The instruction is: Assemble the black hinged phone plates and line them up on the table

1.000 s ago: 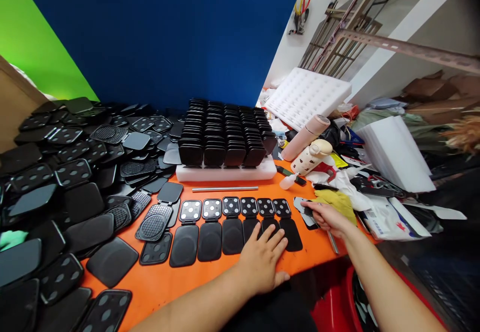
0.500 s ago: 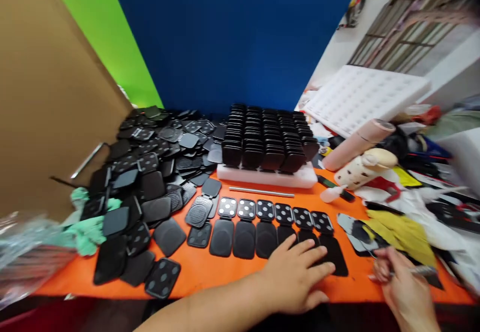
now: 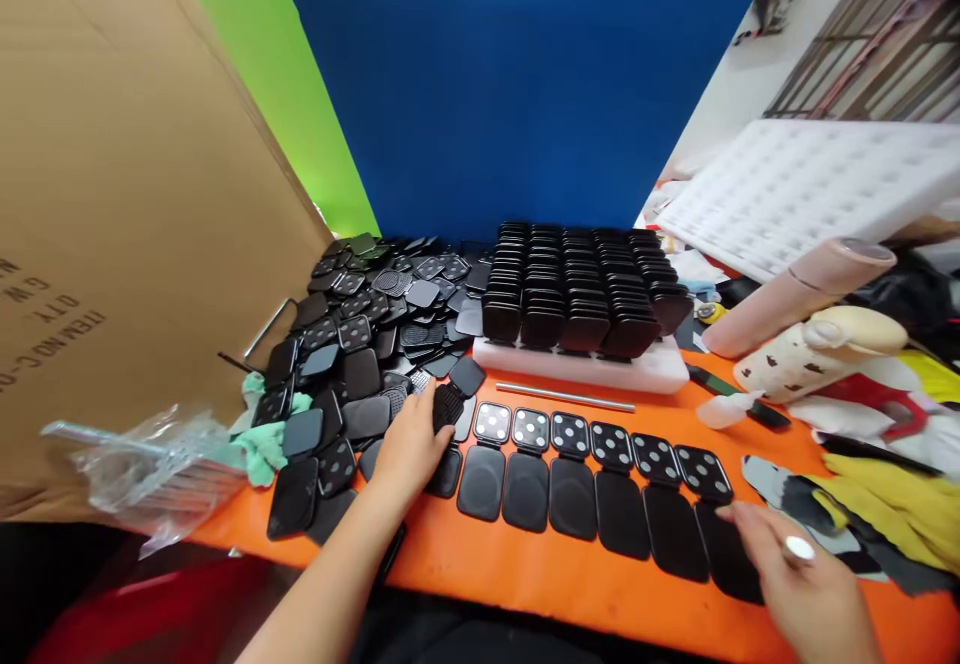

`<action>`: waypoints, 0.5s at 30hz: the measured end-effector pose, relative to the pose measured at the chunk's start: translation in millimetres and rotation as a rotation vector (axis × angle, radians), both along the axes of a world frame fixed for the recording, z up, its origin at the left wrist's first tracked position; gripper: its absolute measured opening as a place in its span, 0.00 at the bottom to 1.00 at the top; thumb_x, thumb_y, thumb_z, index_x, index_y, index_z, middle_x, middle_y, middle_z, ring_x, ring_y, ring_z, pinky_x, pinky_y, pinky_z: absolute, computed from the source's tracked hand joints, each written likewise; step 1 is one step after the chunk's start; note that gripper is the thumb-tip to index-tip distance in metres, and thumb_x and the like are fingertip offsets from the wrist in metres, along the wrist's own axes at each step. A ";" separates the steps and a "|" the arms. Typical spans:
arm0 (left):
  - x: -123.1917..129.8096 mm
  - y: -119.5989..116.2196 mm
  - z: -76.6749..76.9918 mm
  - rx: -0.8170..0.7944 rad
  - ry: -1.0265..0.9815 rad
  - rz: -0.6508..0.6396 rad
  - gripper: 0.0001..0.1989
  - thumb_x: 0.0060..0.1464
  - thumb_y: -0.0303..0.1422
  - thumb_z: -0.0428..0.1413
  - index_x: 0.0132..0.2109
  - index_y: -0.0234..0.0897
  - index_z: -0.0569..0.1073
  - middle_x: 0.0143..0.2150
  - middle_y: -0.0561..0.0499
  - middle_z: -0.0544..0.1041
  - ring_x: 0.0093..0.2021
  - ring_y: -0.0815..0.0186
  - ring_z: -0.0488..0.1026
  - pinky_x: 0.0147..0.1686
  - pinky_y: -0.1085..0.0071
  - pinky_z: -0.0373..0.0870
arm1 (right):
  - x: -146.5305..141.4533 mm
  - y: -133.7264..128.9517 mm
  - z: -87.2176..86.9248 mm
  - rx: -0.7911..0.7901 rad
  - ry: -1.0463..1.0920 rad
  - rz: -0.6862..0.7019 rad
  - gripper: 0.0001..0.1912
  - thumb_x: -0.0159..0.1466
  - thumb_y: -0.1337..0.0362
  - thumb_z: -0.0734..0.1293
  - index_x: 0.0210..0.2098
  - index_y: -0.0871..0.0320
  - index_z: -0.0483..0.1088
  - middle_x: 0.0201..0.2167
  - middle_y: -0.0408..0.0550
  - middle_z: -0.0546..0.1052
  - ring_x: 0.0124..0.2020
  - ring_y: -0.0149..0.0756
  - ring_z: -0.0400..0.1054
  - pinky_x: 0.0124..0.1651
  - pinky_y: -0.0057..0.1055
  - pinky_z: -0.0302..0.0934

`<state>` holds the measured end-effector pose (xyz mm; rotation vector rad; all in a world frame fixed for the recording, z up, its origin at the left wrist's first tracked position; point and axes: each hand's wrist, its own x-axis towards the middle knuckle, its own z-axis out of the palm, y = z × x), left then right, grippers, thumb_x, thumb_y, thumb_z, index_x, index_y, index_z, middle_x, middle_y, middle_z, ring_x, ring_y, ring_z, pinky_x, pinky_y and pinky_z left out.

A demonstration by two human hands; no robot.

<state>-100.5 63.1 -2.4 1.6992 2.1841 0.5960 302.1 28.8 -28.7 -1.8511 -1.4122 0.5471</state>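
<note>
My left hand is closed on a black ridged piece at the right edge of a loose pile of black pieces. A row of opened black hinged pieces lies on the orange table, their upper flaps dotted with pale spots. At the row's right end, my right hand holds a white-ended stick, with thumb and finger at the last piece. Most of the stick is hidden by the hand.
Behind the row, a metal rod lies before a white foam block bearing stacked black pieces. On the right are a pink cylinder, a small bottle and yellow gloves. A plastic bag and cardboard stand left.
My left hand has moved left from the row to the pile and closed on a piece. My right hand has come to the row's last piece. The view has shifted.
</note>
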 end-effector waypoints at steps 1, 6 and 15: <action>-0.7 2.4 0.6 0.015 -0.026 0.021 0.28 0.51 0.32 0.53 0.60 0.36 0.60 0.50 0.42 0.71 0.51 0.52 0.68 0.49 0.60 0.63 | -9.0 -0.5 3.3 -0.004 0.014 0.045 0.17 0.55 0.47 0.62 0.27 0.52 0.74 0.32 0.52 0.79 0.39 0.49 0.72 0.40 0.39 0.66; -8.8 -4.6 16.5 0.067 -0.219 0.065 0.19 0.55 0.37 0.48 0.51 0.35 0.69 0.47 0.43 0.75 0.48 0.54 0.71 0.47 0.62 0.67 | -52.5 -5.8 19.1 -0.069 0.132 0.243 0.16 0.56 0.48 0.64 0.26 0.53 0.75 0.31 0.48 0.79 0.36 0.44 0.73 0.37 0.29 0.67; 48.3 -37.3 47.2 0.022 -1.085 0.038 0.15 0.41 0.36 0.63 0.36 0.37 0.70 0.31 0.53 0.75 0.32 0.64 0.73 0.32 0.72 0.70 | -126.1 -2.1 53.1 -0.374 0.445 0.551 0.24 0.59 0.48 0.63 0.49 0.56 0.71 0.25 0.43 0.75 0.30 0.38 0.70 0.35 0.31 0.65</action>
